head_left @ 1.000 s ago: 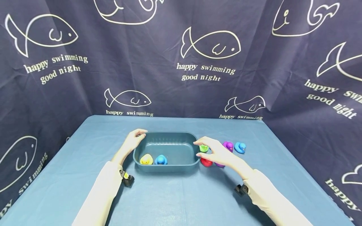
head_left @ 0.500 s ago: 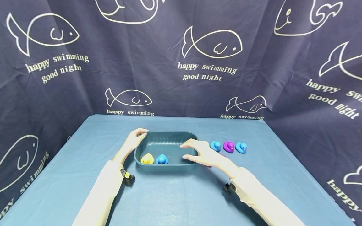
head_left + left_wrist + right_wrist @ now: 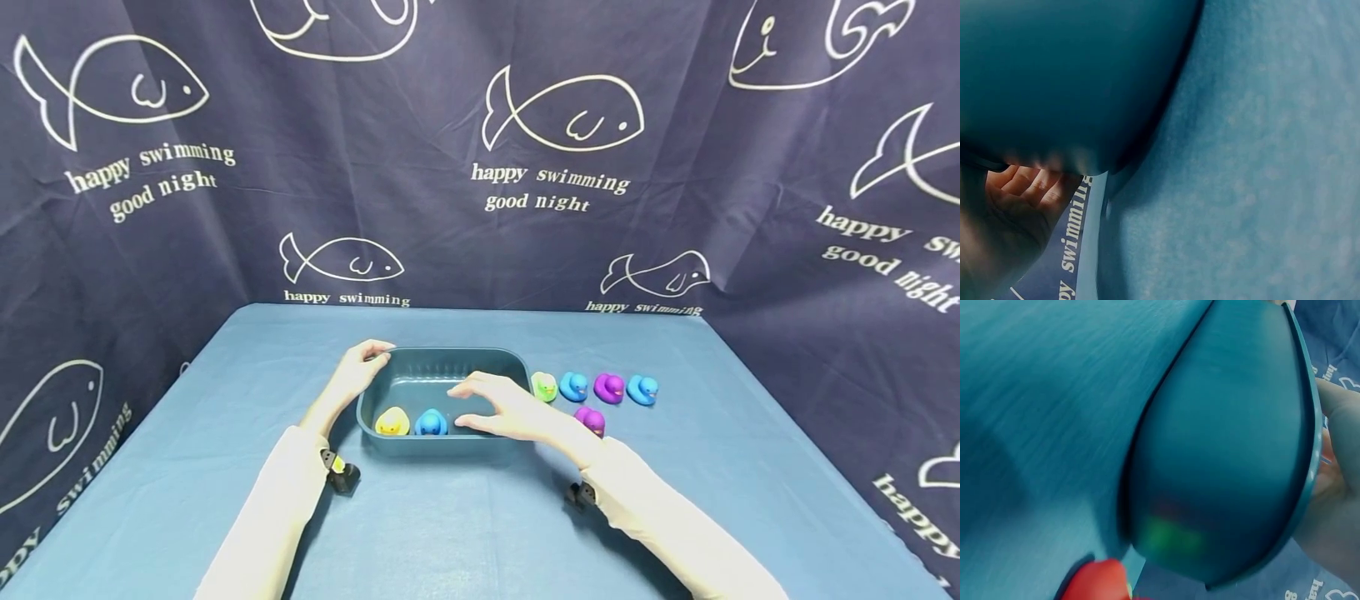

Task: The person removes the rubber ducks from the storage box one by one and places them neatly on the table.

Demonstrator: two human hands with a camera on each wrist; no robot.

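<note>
Left hand grips the dark teal basin near its far left corner, fingers bent at the rim; right hand hangs over the basin's right half, fingers and thumb parted and loosely bent, the tips not far from a blue duck; from where I stand I cannot tell whether that hand touches the rim. That duck sits inside along the basin's near wall, with a yellow duck just beside it in the near left corner; the basin itself lies toward the far edge of the blue tabletop, well in from the left edge.

Off the basin's right end a row runs toward the tabletop's right edge: a green duck, a second blue duck, a purple duck, then a third blue duck; a second purple duck sits on the near side of this row, partly hidden by the right arm; a red toy, cut off in the right wrist view, lies near the basin.
</note>
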